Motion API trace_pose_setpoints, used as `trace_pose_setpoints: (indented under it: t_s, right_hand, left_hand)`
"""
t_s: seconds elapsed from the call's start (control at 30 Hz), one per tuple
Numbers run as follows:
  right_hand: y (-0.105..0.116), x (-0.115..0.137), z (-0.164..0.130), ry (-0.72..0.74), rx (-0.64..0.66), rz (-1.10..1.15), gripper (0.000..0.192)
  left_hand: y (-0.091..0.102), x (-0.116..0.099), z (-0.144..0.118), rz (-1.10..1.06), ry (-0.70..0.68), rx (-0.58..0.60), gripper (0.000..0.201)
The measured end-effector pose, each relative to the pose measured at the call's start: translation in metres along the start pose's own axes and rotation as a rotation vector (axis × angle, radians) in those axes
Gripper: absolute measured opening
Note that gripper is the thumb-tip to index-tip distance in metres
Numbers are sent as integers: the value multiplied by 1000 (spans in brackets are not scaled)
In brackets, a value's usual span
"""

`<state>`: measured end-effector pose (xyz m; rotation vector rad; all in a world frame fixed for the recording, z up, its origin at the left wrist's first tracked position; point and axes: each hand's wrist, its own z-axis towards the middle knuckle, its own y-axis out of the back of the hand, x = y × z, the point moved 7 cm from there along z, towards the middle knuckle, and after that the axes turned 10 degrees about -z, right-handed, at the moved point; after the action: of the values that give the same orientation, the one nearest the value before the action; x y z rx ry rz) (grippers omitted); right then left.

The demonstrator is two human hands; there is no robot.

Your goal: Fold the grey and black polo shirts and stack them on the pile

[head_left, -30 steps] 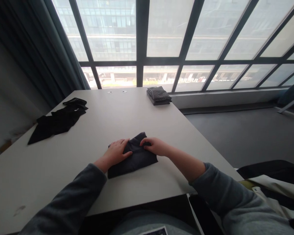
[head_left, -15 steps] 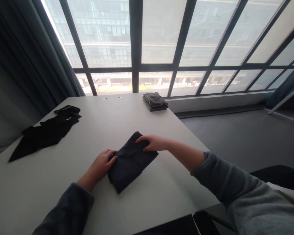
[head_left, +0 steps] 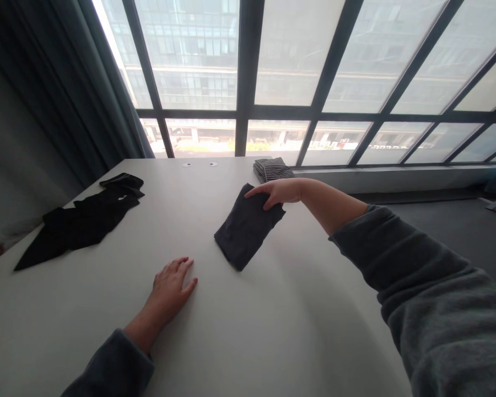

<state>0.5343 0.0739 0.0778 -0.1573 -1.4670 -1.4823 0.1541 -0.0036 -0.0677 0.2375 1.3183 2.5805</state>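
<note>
A folded dark garment (head_left: 248, 231) hangs tilted from my right hand (head_left: 283, 193), which pinches its far edge between thumb and fingers. Its lower corner is close to the tabletop; whether it touches I cannot tell. My left hand (head_left: 171, 284) rests palm down on the white table (head_left: 215, 331), fingers spread, holding nothing, a short way left of the garment. Just beyond my right hand lies a folded stack of striped and dark clothes (head_left: 271, 168), partly hidden by that hand.
Loose black clothes (head_left: 86, 218) lie spread along the table's left side. Two small white round fittings (head_left: 200, 164) sit near the far edge. A dark curtain (head_left: 66, 82) hangs at left, beside a wall of windows. Grey floor (head_left: 434, 231) shows beyond the table's right edge.
My right hand has lifted the folded garment and carried it away from me, toward the striped stack. My left hand has let go of it and stays on the table.
</note>
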Motion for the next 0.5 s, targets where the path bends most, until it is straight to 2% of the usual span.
trace_pose_setpoints:
  t_s: [0.13, 0.2, 0.3, 0.4, 0.5]
  right_hand:
    - [50, 23, 30, 149, -130, 16, 62]
    - [83, 34, 43, 233, -253, 64, 60]
    - [136, 38, 60, 260, -474, 125, 63]
    - [185, 21, 74, 264, -792, 185, 63]
    - [214, -26, 92, 169, -1069, 169, 65]
  left_hand:
    - [0, 4, -1, -31, 8, 10, 51]
    - [0, 5, -1, -49, 13, 14, 52]
    - [1, 4, -2, -75, 18, 16, 52]
    - [1, 4, -3, -87, 29, 3, 52]
    - [0, 6, -5, -88, 38, -12, 53]
